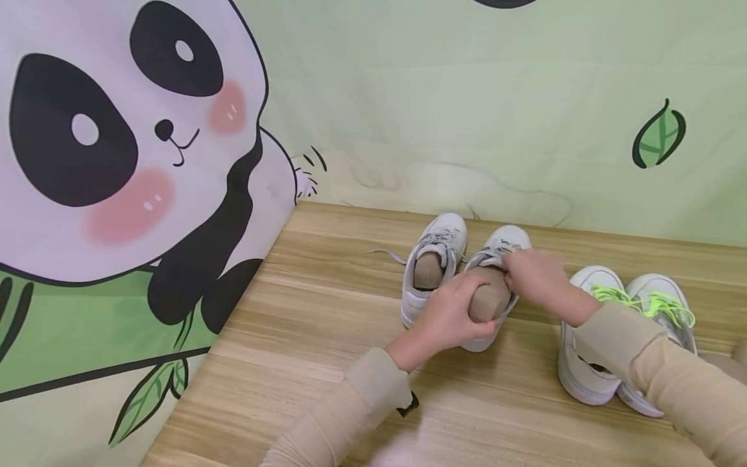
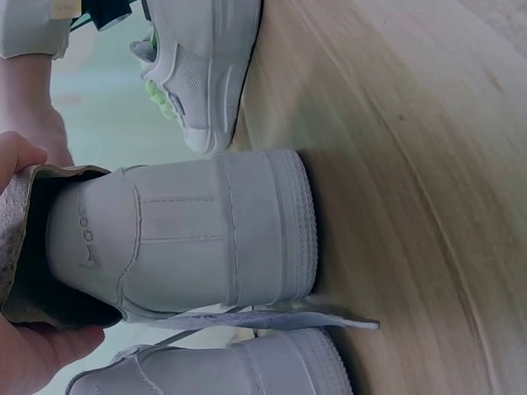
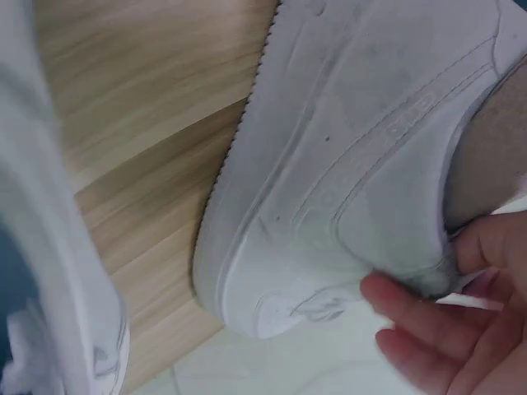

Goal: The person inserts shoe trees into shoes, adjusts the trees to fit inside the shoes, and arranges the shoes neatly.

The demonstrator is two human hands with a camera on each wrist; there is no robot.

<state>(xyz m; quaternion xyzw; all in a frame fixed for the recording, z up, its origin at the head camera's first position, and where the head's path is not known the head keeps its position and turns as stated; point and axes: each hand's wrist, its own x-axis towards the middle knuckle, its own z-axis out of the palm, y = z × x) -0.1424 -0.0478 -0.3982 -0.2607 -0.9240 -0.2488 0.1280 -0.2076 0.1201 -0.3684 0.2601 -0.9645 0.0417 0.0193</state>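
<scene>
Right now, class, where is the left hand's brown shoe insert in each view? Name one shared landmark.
Head: brown shoe insert, right of and below centre.
Left wrist: insert at left edge, around halfway down.
Right wrist: insert at right edge, mostly upper half.
Shared landmark: white shoe it touches.

Light-brown wood-grain surface point(image 1: 303, 324) (table or floor, can't tell). Directly on it: grey-laced white shoes point(image 1: 435, 249) on the left, lime-laced white shoes point(image 1: 578, 366) on the right, pairs apart, toes toward the far edge.
</scene>
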